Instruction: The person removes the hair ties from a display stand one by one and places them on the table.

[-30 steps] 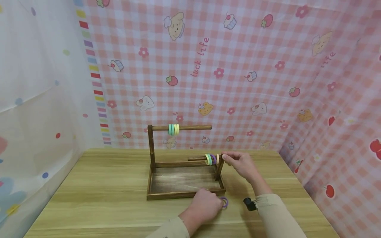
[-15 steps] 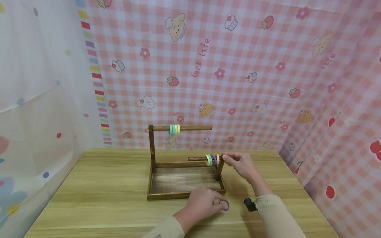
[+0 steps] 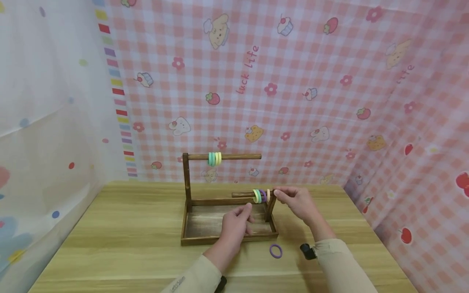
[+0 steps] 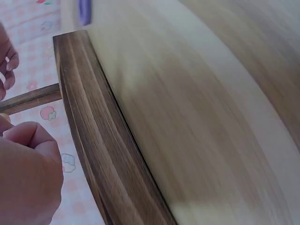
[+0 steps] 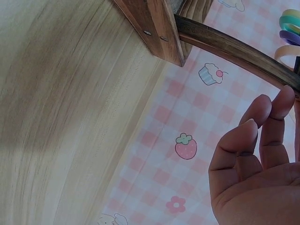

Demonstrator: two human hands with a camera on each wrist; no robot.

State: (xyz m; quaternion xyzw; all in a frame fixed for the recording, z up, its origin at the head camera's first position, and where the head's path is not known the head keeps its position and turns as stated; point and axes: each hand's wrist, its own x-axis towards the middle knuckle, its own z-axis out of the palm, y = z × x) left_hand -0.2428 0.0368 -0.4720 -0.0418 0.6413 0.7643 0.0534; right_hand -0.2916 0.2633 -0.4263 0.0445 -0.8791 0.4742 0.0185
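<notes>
A dark wooden rack (image 3: 187, 183) with a tray base stands on the table. My right hand (image 3: 297, 202) pinches the top of its short right post (image 3: 270, 209), also seen in the right wrist view. The lower bar (image 3: 239, 195) carries a yellow ring (image 3: 255, 196), a green ring, a purple ring and a peach ring (image 3: 268, 195). My left hand (image 3: 234, 226) is over the tray, fingers loosely bent and nothing visible in them, fingertips just below the yellow ring. A loose purple ring (image 3: 276, 251) lies on the table in front of the tray's right corner.
Green and yellow rings (image 3: 214, 159) hang on the upper bar (image 3: 242, 156), whose right end is free. The tray's front rim (image 3: 205, 241) runs under my left forearm. A pink checked cloth (image 3: 234, 81) hangs behind the table (image 3: 128, 228).
My left hand has moved away from the loose purple ring, up and over the tray toward the lower bar. The ring stays on the table. My right hand keeps its place on the post.
</notes>
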